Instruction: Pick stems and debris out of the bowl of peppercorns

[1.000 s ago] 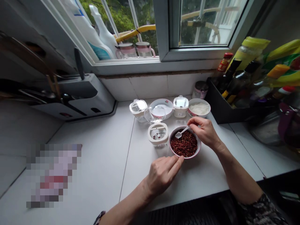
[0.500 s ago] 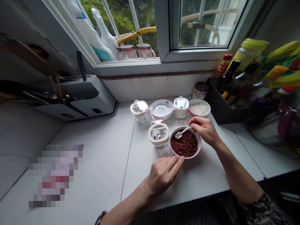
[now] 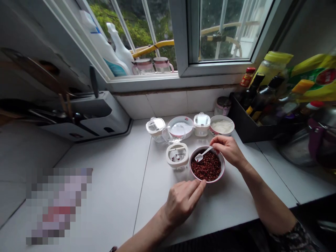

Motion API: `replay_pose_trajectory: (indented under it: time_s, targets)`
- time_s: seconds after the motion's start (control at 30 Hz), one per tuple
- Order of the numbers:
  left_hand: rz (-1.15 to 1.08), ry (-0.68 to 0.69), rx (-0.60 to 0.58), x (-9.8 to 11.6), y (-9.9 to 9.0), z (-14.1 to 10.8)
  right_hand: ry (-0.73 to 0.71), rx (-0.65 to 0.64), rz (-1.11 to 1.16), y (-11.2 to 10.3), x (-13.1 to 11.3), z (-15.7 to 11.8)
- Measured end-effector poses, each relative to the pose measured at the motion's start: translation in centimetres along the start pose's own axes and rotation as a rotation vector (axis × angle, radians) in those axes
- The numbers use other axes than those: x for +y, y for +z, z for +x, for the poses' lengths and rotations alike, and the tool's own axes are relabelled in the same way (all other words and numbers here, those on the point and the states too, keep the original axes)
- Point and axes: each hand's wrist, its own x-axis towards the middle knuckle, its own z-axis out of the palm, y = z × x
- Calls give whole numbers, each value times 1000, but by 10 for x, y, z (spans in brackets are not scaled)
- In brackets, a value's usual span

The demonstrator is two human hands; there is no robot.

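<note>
1. Bowl: white with a pink rim.
2. Peppercorns in it: dark reddish brown.
3. Spoon: plain white.
4. Right sleeve: dark with a pale mottled pattern.
5. Bag by the window: bright yellow and green.

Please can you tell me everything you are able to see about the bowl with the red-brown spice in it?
The round ceramic bowl is white-looking with a pink rim, and it sits flat on the white counter. It is filled with dried reddish-brown grains, probably Sichuan peppercorns, which lie well below the rim. A small white plastic spoon rests with its scoop on the grains and its handle toward the far right rim, held by the right hand. The fingertips of the left hand touch the near rim.
</note>
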Motion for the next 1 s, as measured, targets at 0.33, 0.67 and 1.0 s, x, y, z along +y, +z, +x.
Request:
replay_pose_trajectory:
  time_s: [0.33, 0.67, 1.0]
  targets:
    - [-7, 2, 7, 0, 1, -1, 2, 124, 293, 6, -11, -4]
    - [20, 3, -4, 1, -1, 2, -768, 150, -214, 42, -14, -28]
    - [0, -4, -10, 0, 0, -1, -550, 195, -365, -5, -14, -15]
